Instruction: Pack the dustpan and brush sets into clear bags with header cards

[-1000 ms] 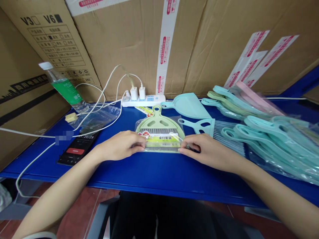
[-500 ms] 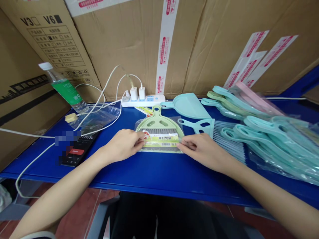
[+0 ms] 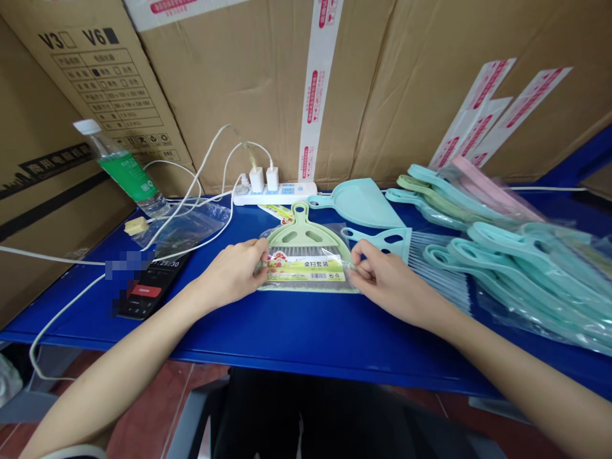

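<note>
A green dustpan and brush set (image 3: 302,237) lies in a clear plastic bag on the blue table, handle pointing away from me. Across its brush bristles is a yellow-and-white label card (image 3: 306,268), inside the bag. My left hand (image 3: 236,271) pinches the bag at its left edge, beside the card. At the right edge, my right hand (image 3: 389,280) pinches the bag with fingers closed. A loose light-blue brush (image 3: 382,241) lies just beyond my right hand, and a light-blue dustpan (image 3: 366,203) is behind it.
Bagged blue, green and pink sets (image 3: 530,268) are piled at the right. A power strip (image 3: 287,192) with white cables, a bottle (image 3: 129,175) and a phone (image 3: 155,280) occupy the back and left. Tall cardboard (image 3: 258,76) stands behind the blue table (image 3: 306,331).
Both hands have moved slightly apart, from the label card's edges out to the bag's sides. The card now shows flatter and more fully between them.
</note>
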### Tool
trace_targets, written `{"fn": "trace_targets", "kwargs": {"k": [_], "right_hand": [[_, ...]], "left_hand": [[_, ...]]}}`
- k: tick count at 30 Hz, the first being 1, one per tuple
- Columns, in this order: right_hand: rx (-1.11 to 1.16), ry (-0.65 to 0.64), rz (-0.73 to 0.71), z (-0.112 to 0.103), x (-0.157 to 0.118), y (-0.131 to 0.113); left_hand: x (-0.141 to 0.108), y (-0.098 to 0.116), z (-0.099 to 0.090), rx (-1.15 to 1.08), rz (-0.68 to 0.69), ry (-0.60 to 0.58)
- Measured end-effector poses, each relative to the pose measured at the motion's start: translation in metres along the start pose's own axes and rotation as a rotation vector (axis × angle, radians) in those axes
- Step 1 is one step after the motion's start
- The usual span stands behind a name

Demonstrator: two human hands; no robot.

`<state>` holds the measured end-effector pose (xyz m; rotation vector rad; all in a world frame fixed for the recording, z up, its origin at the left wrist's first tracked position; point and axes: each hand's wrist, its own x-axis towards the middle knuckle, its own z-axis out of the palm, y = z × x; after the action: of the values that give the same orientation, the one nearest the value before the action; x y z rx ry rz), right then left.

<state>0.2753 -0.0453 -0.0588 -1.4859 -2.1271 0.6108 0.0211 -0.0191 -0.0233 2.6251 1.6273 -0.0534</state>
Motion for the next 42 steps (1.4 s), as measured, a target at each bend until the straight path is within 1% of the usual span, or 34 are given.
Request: {"fn": "trace_targets", "kwargs": {"k": [2,5,8,11,14,17,19,23,25,28,30,32,33,36,38,40,42], "right_hand": [[0.021,-0.037,0.012,-0.001,0.0,0.0],[0.039,-0.083,0.03,-0.004,0.002,-0.001],[0.003,-0.087,0.034,-0.006,0.002,-0.002],[-0.028,-0.059,0.026,-0.007,0.001,-0.002],[-0.006,-0.039,-0.005,-0.008,0.0,-0.001],[0.029,-0.051,-0.033,-0.008,0.002,-0.001],[0.037,-0.109,-0.025,-0.011,0.006,-0.002],[0.029,-0.349,0.072,-0.023,0.018,-0.01],[0.006,-0.435,0.137,-0.028,0.025,-0.015],[-0.015,-0.494,0.181,-0.032,0.029,-0.019],[0.014,-0.482,0.181,-0.03,0.028,-0.017],[0.052,-0.446,0.177,-0.028,0.025,-0.014],[0.062,-0.429,0.171,-0.027,0.023,-0.012],[0.058,-0.414,0.157,-0.026,0.019,-0.009],[0.048,-0.411,0.158,-0.026,0.019,-0.009],[0.042,-0.413,0.169,-0.026,0.019,-0.009],[0.03,-0.421,0.162,-0.027,0.02,-0.009]], "left_hand": [[0.0,-0.001,-0.001,-0.007,-0.048,-0.039],[0.0,-0.002,-0.002,-0.005,-0.087,-0.055],[0.001,-0.004,-0.002,-0.014,-0.063,-0.062],[0.001,-0.006,-0.002,-0.07,-0.024,-0.079],[0.001,-0.006,-0.004,-0.118,-0.013,-0.102],[-0.002,-0.005,-0.006,-0.114,-0.013,-0.127],[-0.004,-0.005,-0.007,-0.108,0.001,-0.141],[-0.007,-0.005,-0.008,-0.114,0.061,-0.144],[-0.007,-0.005,-0.008,-0.112,0.076,-0.147],[-0.007,-0.005,-0.008,-0.097,0.084,-0.141],[-0.007,-0.004,-0.007,-0.054,0.098,-0.125],[-0.007,-0.003,-0.005,0.012,0.158,-0.096],[-0.007,-0.002,-0.004,0.039,0.214,-0.077],[-0.007,0.001,0.002,0.074,0.438,-0.019],[-0.005,0.002,0.006,0.102,0.545,-0.013],[-0.003,0.004,0.008,0.144,0.583,-0.03],[-0.001,0.005,0.008,0.163,0.575,-0.048]]}}
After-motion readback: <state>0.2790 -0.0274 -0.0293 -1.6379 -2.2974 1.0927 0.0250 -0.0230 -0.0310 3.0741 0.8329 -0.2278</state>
